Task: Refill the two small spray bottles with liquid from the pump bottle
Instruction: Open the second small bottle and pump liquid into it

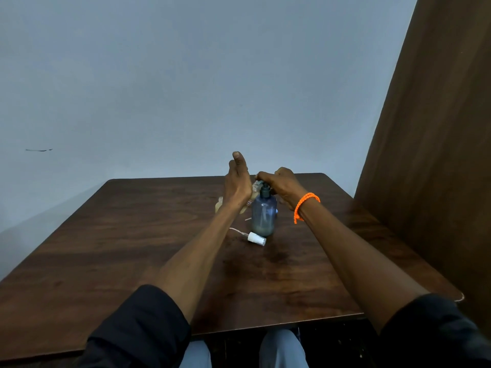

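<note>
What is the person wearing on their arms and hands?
Both forearms are bare, with dark sleeves pushed up near the elbows. The right wrist has an orange beaded bracelet. The left hand and right hand wear no gloves, and no rings show.

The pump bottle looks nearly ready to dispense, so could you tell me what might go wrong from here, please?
1. The right hand presses the pump bottle from above with nothing bracing its base, so it may tip.
2. The left hand holds a small spray bottle tilted at the nozzle; liquid may miss its narrow mouth.
3. The loose spray cap beside the base could be knocked away.
</note>
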The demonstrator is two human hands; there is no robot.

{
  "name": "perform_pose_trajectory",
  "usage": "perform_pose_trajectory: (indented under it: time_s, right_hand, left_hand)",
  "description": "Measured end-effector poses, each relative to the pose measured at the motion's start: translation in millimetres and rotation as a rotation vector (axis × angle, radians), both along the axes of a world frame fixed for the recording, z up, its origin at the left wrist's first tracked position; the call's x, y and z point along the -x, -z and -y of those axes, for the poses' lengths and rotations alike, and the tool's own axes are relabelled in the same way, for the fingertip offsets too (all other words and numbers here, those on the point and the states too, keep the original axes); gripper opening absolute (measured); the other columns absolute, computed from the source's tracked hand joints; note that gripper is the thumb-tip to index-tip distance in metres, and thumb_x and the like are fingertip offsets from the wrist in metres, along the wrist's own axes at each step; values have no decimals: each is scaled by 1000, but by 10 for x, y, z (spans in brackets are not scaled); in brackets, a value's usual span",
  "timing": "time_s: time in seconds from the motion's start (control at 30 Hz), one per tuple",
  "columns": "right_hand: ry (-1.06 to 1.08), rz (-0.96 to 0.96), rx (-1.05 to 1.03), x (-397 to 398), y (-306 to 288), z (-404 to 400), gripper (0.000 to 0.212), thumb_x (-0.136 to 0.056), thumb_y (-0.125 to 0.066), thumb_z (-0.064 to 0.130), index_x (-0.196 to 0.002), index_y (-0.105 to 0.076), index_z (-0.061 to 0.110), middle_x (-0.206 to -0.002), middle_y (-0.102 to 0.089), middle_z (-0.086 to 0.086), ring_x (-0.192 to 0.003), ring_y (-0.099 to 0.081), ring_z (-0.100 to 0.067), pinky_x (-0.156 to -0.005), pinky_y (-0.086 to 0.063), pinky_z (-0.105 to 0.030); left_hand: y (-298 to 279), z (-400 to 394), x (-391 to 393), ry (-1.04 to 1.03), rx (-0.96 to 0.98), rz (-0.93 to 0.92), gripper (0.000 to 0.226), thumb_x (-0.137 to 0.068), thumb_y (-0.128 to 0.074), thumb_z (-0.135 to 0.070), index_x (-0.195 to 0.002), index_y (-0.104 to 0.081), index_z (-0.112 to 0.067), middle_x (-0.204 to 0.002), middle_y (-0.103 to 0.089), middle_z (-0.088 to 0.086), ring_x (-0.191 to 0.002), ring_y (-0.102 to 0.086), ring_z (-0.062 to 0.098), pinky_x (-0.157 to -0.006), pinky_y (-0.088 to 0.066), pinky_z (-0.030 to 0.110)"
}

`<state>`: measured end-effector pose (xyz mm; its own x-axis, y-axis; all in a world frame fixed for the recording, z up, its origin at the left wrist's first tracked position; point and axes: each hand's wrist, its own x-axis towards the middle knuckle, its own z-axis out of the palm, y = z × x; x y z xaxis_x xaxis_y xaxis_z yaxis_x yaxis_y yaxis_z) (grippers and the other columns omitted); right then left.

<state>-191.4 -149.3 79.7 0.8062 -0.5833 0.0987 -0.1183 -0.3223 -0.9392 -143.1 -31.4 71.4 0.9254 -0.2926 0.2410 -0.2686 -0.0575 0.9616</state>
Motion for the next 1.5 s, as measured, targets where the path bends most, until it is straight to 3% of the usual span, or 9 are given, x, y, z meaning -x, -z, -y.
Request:
perform_pose_trajectory:
  time_s: [0.17, 0.4, 0.6, 0.73, 0.87, 1.07, 1.2, 1.33, 1.5]
  right_hand:
    - [17, 36, 31, 35, -22, -14, 46, -74, -80, 30, -63, -37, 18, -65, -40, -5, -69, -45, -22, -65, -38, -39]
    - [-2, -5, -20, 4, -65, -14, 35, -78, -81, 29, -67, -52, 14, -67, -56, -7, -63, -58, -21, -52, -44, -25]
    - [38, 34, -21, 29, -18, -38, 44, -84, -79, 20, -65, -39, 16, -65, -41, -5, -59, -44, -17, -52, -37, -27]
    - [31, 13, 5, 49, -112, -9, 46, -82, -83, 26, -67, -41, 16, -65, -48, -4, -65, -53, -19, -57, -39, -27]
    - [39, 14, 6, 21, -93, -38, 43, -81, -80, 27, -66, -42, 17, -68, -47, -7, -69, -52, -23, -56, -38, -29]
    - [37, 20, 12, 44, -82, -49, 44, -80, -81, 23, -65, -40, 17, -63, -41, -3, -64, -48, -21, -58, -38, -30]
    - [17, 1, -28, 63, -129, -39, 40, -82, -82, 23, -68, -45, 15, -70, -54, -7, -67, -57, -21, -56, -41, -26]
    - [31, 28, -56, 49, -77, -100, 40, -80, -80, 20, -63, -44, 15, -65, -45, -7, -59, -49, -19, -51, -38, -25]
    - [27, 29, -68, 106, -128, -84, 39, -79, -83, 22, -70, -46, 16, -77, -54, -12, -70, -58, -22, -62, -45, -28]
  left_hand:
    - [27, 4, 34, 2, -5, -27, 89, -105, -2, -71, -139, -54, -8, -113, -63, 0, -109, -59, 27, -96, -43, 44]
    - [-6, -10, 6, 6, 15, -11, 86, -105, -1, -69, -130, -57, -7, -95, -57, -5, -86, -55, 12, -86, -40, 40]
    - [-9, -41, 47, 40, 41, 2, 110, -81, 4, -84, -134, -55, -8, -101, -58, -6, -94, -58, 15, -91, -42, 42]
    - [-28, -25, 59, 30, 30, 7, 92, -97, 1, -77, -124, -57, -10, -95, -57, -6, -87, -55, 11, -87, -43, 42]
    - [-50, -43, 32, 23, 38, 12, 115, -73, 5, -89, -129, -57, -10, -98, -57, -8, -90, -55, 9, -90, -40, 40]
    - [-31, -47, 52, 27, 44, 9, 121, -65, 6, -93, -128, -56, -10, -97, -55, -10, -89, -53, 7, -90, -39, 40]
    - [-39, -20, 42, 25, 39, 15, 108, -82, 6, -86, -126, -57, -10, -97, -56, -10, -92, -56, 16, -91, -40, 40]
    - [-12, -15, 9, 11, 29, -1, 101, -93, 2, -79, -134, -56, -7, -98, -56, -9, -95, -58, 19, -90, -40, 41]
    - [19, 14, 7, 12, 19, 22, 89, -103, -1, -71, -132, -56, -7, -97, -56, -8, -95, -58, 18, -89, -39, 40]
